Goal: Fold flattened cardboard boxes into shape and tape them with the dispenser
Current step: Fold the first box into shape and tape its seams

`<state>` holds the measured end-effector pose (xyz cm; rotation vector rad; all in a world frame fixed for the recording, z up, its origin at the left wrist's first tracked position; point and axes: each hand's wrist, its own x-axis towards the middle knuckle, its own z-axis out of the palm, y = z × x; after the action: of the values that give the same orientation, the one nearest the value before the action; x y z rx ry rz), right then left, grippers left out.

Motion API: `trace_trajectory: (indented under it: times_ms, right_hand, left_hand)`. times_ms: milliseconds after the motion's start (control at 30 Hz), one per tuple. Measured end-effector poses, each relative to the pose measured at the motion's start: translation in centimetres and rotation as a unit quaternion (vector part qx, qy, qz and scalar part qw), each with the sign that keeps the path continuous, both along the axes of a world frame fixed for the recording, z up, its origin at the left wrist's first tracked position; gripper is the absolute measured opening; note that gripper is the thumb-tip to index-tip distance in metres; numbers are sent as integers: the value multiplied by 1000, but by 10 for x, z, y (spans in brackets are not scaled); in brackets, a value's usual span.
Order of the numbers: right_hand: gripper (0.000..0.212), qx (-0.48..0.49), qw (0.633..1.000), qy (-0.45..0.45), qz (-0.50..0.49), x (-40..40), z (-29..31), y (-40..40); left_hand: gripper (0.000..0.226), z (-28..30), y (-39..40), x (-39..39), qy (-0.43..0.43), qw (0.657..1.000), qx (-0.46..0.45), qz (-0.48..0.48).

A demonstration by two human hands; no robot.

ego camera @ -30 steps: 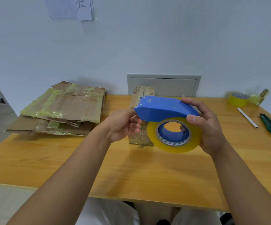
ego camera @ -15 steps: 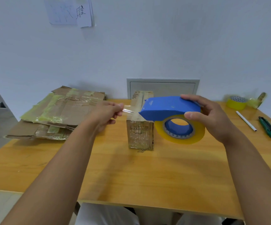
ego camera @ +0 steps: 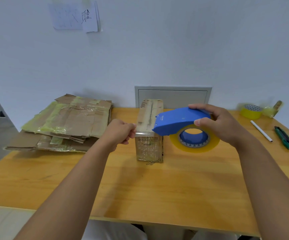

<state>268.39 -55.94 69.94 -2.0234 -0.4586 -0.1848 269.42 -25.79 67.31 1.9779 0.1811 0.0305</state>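
The small upright brown cardboard box (ego camera: pixel 149 134) stood near the middle of the yellow wooden table (ego camera: pixel 140 191), its flaps folded shut on top and its near face covered in wrinkled clear tape. Old tape also ran along the top seam. A strip of clear tape (ego camera: pixel 144 129) stretched across the near top edge of that box, from your left fingers to the mouth of the dispenser.

Your left hand (ego camera: pixel 121 131) was at the box's upper left corner, fingers curled and pinching the free end of the strip. Whether the knuckles touched the cardboard could not be determined.

Your right hand (ego camera: pixel 221 124) gripped the blue plastic tape dispenser (ego camera: pixel 178 121) from above, fingers over its back and thumb on its near side. The dispenser carried a yellowish roll of clear tape (ego camera: pixel 195 139), and its nose sat over the box's top right edge.

The stack of flattened, tape-patched cardboard sheets (ego camera: pixel 67 123) lay on the left of the table, well apart from the box. A spare yellow tape roll (ego camera: pixel 251 110), a white pen (ego camera: pixel 261 131) and a green utility knife (ego camera: pixel 285 138) lay at the far right.
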Motion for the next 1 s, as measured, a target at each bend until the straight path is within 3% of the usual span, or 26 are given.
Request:
trace_trajectory:
  times_ms: [200,400,567,600,667,733,800,867,1000]
  right_hand:
    - [42,-10,1000,12,10,3,-11,3]
    - [41,3,1000,12,0,1,-23,6]
    - [40,15,1000,11,-9,-2,-29,4]
    - [40,18,1000,12,-11,-3,-30,4]
    - [39,26,999,16,-16,-3,-34,5]
    - [39,37,999,20,-19,-2,-37,8]
    - [40,46,998,23,-23,-1,-39,8]
    - [40,51,998,27,-27,-1,-42,7]
    - [40,63,997,31,-31,-2,-44,7]
  left_hand:
    - [32,-1,7,3,25,995,94,-20]
    - [39,1,15,6,85,993,67,-54]
    - [80,5,21,6,153,964,214,-43]
    - [80,2,23,6,139,963,229,-30]
    - [70,-7,20,4,32,974,222,19]
    - [51,-17,8,-6,-105,977,164,91]
    - [32,-26,-9,-24,-184,965,149,116]
    - [31,-37,-25,-41,-198,963,165,83]
    - [51,-61,-35,-45,-200,968,149,31]
